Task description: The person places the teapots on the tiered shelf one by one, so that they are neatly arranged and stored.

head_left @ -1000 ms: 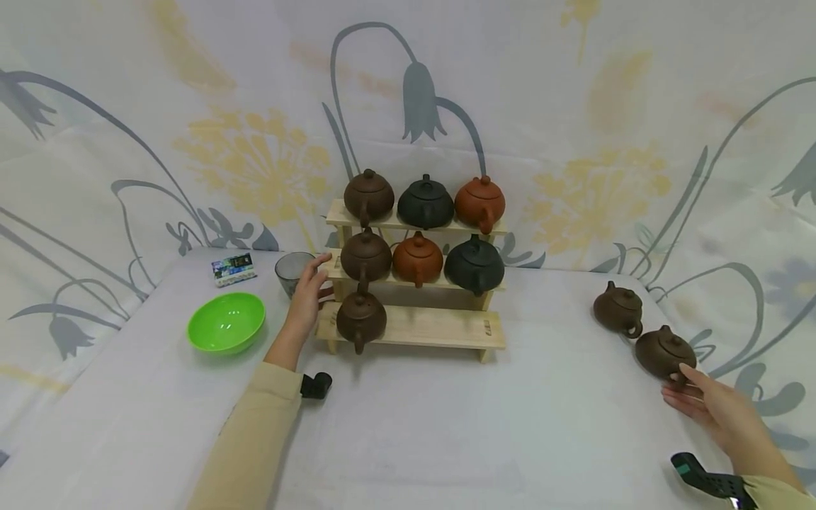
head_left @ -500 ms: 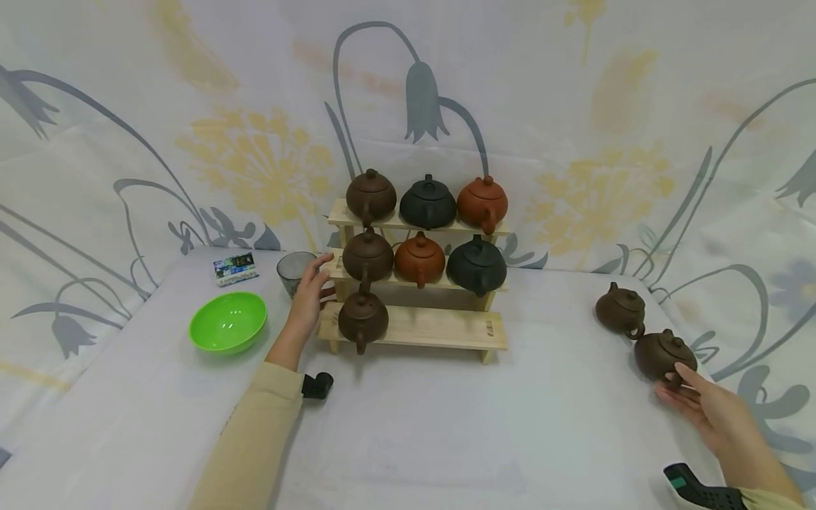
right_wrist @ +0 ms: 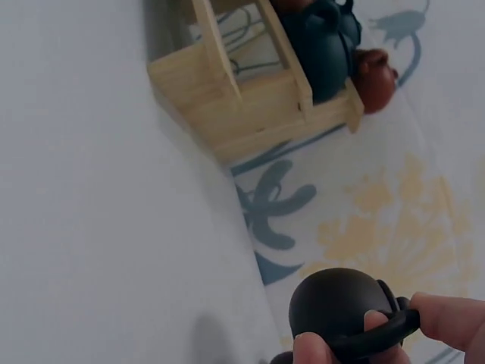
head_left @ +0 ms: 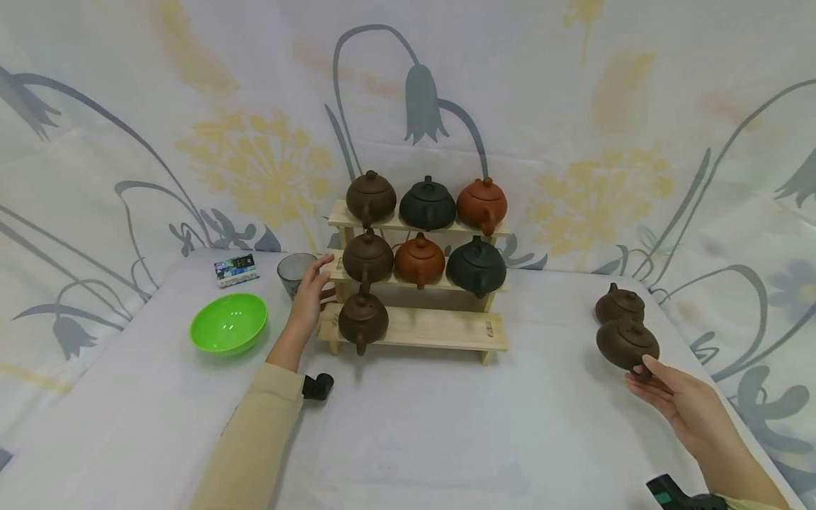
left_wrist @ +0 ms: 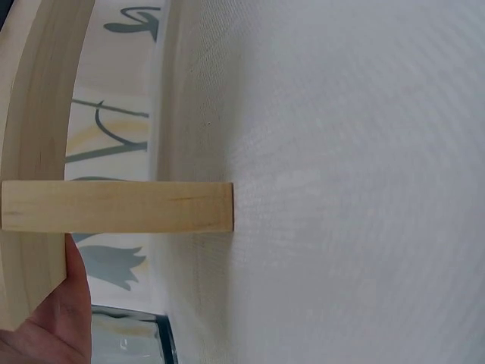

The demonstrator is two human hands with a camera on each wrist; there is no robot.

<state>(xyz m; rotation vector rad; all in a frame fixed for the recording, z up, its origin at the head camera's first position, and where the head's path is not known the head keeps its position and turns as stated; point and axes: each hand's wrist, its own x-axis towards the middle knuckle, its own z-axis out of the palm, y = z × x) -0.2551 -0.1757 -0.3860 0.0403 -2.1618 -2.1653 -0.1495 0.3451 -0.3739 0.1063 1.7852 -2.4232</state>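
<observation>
A brown teapot (head_left: 627,343) hangs above the table at the right; my right hand (head_left: 685,404) pinches its handle, also seen in the right wrist view with the dark teapot (right_wrist: 337,303). Behind it in the head view, partly covered, stands another brown teapot (head_left: 620,303). My left hand (head_left: 307,296) grips the left end of the three-step wooden stand (head_left: 440,327), and a finger (left_wrist: 72,303) curls behind the wood in the left wrist view. On the stand's bottom step, at the left, sits a brown teapot (head_left: 363,316). Brown, black and reddish teapots fill the two upper steps.
Left of the stand are a grey glass cup (head_left: 295,271), partly behind my left hand, a green bowl (head_left: 228,324) and a small colourful box (head_left: 236,270). A patterned cloth (head_left: 574,106) rises behind the white table (head_left: 472,432).
The right hand has brought the teapot up and to the left, so it now overlaps the other brown teapot. The left hand stays on the stand.
</observation>
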